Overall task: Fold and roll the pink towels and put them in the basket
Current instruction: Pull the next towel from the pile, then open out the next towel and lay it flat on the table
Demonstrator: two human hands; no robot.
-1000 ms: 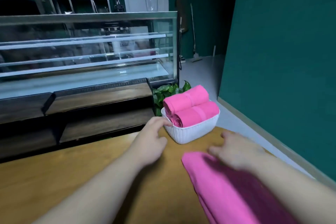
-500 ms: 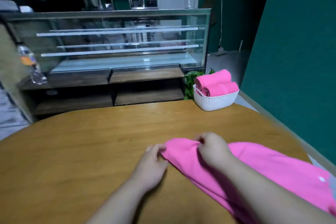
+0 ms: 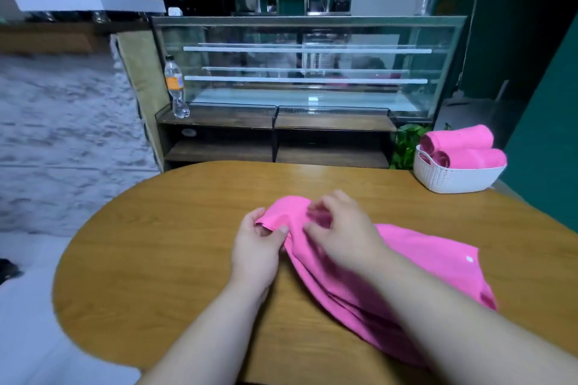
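Observation:
A pink towel (image 3: pixel 416 262) lies loosely folded across the wooden table (image 3: pixel 175 228), running from the middle toward the right edge. My left hand (image 3: pixel 256 247) pinches its near-left corner between thumb and fingers. Beside it, my right hand (image 3: pixel 341 228) rests on the same end with fingers curled into the cloth. At the table's far right corner a white woven basket (image 3: pixel 453 178) holds rolled pink towels (image 3: pixel 463 150), stacked on one another.
A glass display case (image 3: pixel 306 66) on dark wooden shelves stands behind the table, a plastic bottle (image 3: pixel 175 91) on its left ledge. A green plant (image 3: pixel 406 144) sits behind the basket. A teal wall (image 3: pixel 544 134) borders the right.
My view has pulled back and turned left. Both hands left the basket area and took hold of the towel's left end, which has shifted toward the table's middle.

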